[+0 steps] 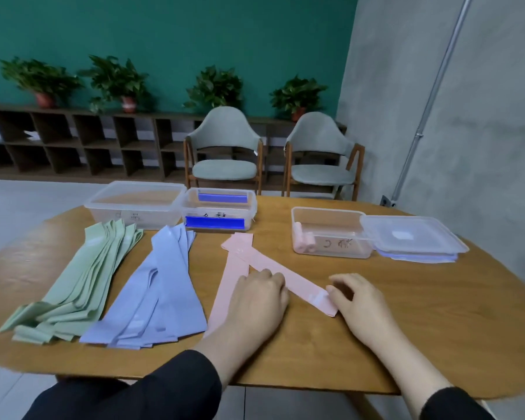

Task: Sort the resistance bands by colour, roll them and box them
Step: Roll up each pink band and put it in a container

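A pile of green bands [82, 280] lies at the table's left, a pile of blue bands [158, 292] beside it. Two pink bands lie in the middle: one [297, 281] runs diagonally, the other [229, 286] is partly under my left hand [255, 301], which rests palm-down on both. My right hand [355, 295] touches the diagonal band's near end with thumb and fingertips; whether it pinches it is unclear. A clear box [331, 234] at the right holds pink rolls [303, 239]. A box [219, 212] with blue rolls and an empty-looking box [134, 204] stand behind.
Clear lids [412, 237] are stacked to the right of the pink box. The wooden table [406, 328] is oval, with its near edge by my forearms. Two grey chairs [225, 150] stand beyond the far edge, before shelves with potted plants.
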A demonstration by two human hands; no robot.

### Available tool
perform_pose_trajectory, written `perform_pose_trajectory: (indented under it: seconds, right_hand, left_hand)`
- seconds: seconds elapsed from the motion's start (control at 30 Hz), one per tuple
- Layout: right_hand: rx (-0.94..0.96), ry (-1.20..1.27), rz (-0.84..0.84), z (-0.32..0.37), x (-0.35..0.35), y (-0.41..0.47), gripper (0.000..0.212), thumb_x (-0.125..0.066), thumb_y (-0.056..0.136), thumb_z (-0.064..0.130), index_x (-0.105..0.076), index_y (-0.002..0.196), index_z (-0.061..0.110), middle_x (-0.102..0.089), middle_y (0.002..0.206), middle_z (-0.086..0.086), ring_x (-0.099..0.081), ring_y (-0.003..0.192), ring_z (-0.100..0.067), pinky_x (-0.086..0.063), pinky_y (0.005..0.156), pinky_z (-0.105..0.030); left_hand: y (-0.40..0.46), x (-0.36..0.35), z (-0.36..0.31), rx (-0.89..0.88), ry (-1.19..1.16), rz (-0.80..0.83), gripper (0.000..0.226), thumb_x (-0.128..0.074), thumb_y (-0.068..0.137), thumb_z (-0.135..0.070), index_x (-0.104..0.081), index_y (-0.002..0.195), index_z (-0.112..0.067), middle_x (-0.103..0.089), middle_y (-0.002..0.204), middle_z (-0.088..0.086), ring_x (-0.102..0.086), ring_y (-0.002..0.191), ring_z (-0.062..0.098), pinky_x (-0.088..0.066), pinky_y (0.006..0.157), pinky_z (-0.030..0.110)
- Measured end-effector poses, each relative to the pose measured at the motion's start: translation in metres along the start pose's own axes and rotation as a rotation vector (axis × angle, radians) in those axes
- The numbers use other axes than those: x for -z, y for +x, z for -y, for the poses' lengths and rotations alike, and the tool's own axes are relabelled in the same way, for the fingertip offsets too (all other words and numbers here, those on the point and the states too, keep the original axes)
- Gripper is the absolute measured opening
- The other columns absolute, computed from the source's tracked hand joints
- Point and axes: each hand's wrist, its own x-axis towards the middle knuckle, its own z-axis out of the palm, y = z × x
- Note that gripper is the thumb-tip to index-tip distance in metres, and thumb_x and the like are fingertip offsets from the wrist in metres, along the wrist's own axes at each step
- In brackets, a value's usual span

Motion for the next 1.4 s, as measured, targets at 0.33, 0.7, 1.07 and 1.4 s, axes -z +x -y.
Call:
perform_pose_trajectory:
  seconds: [0.33,0.7,1.07,1.4]
  right_hand:
    - [0.206,0.091,0.062,0.002,-0.014,-0.019,0.025,-0.059,0.099,0.030,-0.073,0.083,0.016,-0.073,0.090,0.007,-0.066,0.087,-0.011,-0.050,0.083,-0.032]
    - [0.240,0.125,0.177,0.009,-0.016,-0.026,0.015,-0.064,0.098,0.027,-0.078,0.102,0.030,-0.067,0.115,0.029,-0.054,0.115,0.016,-0.035,0.099,-0.006]
    - [0.370,0.139,0.280,0.016,-0.010,-0.034,0.016,-0.062,0.099,0.025,-0.075,0.104,0.030,-0.067,0.115,0.031,-0.059,0.117,0.004,-0.043,0.102,-0.020]
    - [0.628,-0.024,0.391,0.016,-0.009,-0.031,0.009,-0.065,0.092,0.037,-0.058,0.089,0.031,-0.055,0.096,0.019,-0.053,0.098,-0.010,-0.041,0.092,-0.037]
  left_hand:
    - [0.005,-0.004,-0.002,0.128,0.175,0.089,0.044,-0.022,0.106,-0.053,-0.052,0.118,-0.022,-0.065,0.115,0.007,-0.056,0.109,0.031,-0.035,0.091,0.048]
    - [0.023,0.004,0.022,0.015,-0.071,0.277,0.040,-0.031,0.108,-0.042,-0.050,0.138,-0.023,-0.062,0.132,0.004,-0.056,0.121,0.027,-0.037,0.105,0.043]
    - [0.000,0.022,0.037,-0.134,-0.136,0.124,0.037,-0.046,0.105,-0.041,-0.056,0.137,-0.026,-0.065,0.132,-0.007,-0.058,0.119,0.016,-0.039,0.105,0.032]
    - [-0.043,0.028,0.033,-0.585,-0.201,0.150,0.023,-0.062,0.094,-0.047,-0.063,0.088,-0.025,-0.055,0.097,-0.010,-0.050,0.093,0.010,-0.041,0.088,0.030]
